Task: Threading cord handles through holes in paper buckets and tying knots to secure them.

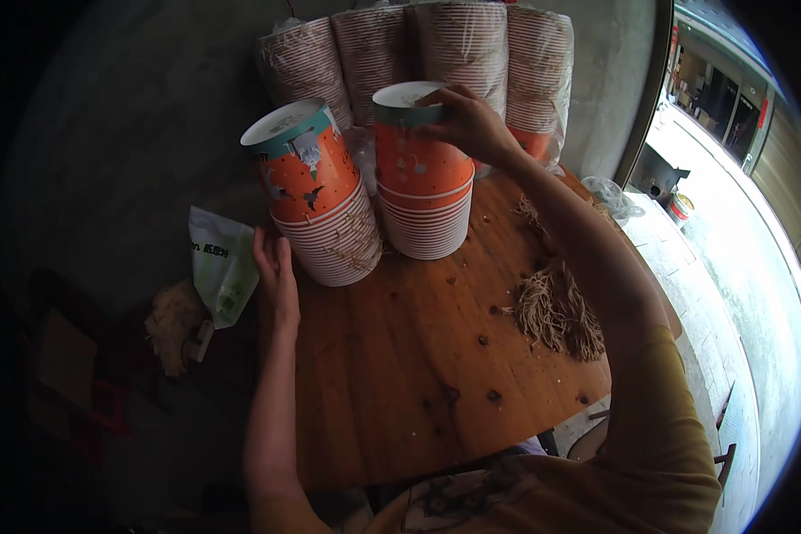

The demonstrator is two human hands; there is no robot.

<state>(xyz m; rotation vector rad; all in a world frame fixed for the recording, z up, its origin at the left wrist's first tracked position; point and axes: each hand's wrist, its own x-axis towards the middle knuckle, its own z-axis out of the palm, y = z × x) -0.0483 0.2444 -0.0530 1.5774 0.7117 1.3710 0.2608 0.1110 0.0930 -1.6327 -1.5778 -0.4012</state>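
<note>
Right hand (472,125): upper centre of the frame — fingers clamped on the top cup (414,142) of the right stack (424,209).
Left hand (276,267): left of centre, fingers together, flat against the leaning left stack (325,205).
Table (409,356): wooden, centre — fibre bundle (556,311) at right.
Bag (221,264): white-green, beside the left hand.

Both bare forearms come up from the lower edge of the view, out of yellow short sleeves. The left arm runs nearly straight up, slim and extended. The left hand (276,271) lies flat and open, palm down, fingers together and pointing away from the body, closed on nothing. The right arm bends at the elbow on the right side and angles up and leftward, reaching farther out and higher than the left hand. The right hand (472,125) is curled, knuckles up, fingers (436,114) and thumb drawn together in a pinching grip.
</note>
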